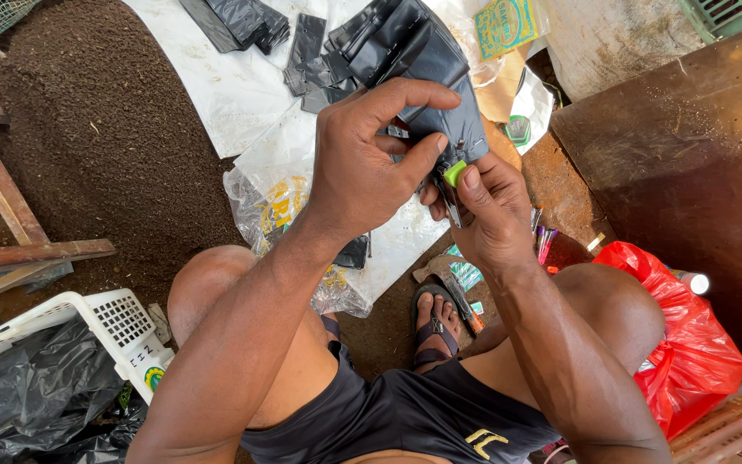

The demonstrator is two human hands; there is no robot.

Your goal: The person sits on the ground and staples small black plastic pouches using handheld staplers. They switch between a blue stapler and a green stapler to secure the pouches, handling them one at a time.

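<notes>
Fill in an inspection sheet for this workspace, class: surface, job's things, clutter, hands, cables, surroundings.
Surface: white sheet spread over dark soil.
Job's things: black bag held up by both hands; small green-tipped tool at its lower edge.
Clutter: flat black bags, clear wrapper, red bag, white basket.
Hands: left hand pinches the bag; right hand grips the tool.
Cables: nothing seen.
Surroundings: wooden frame, brown board.

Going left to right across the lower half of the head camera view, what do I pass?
Black plastic bag in a white basket → left hand, gripping a black plastic pouch → right hand, holding a small green-tipped tool → red plastic bag.
</notes>
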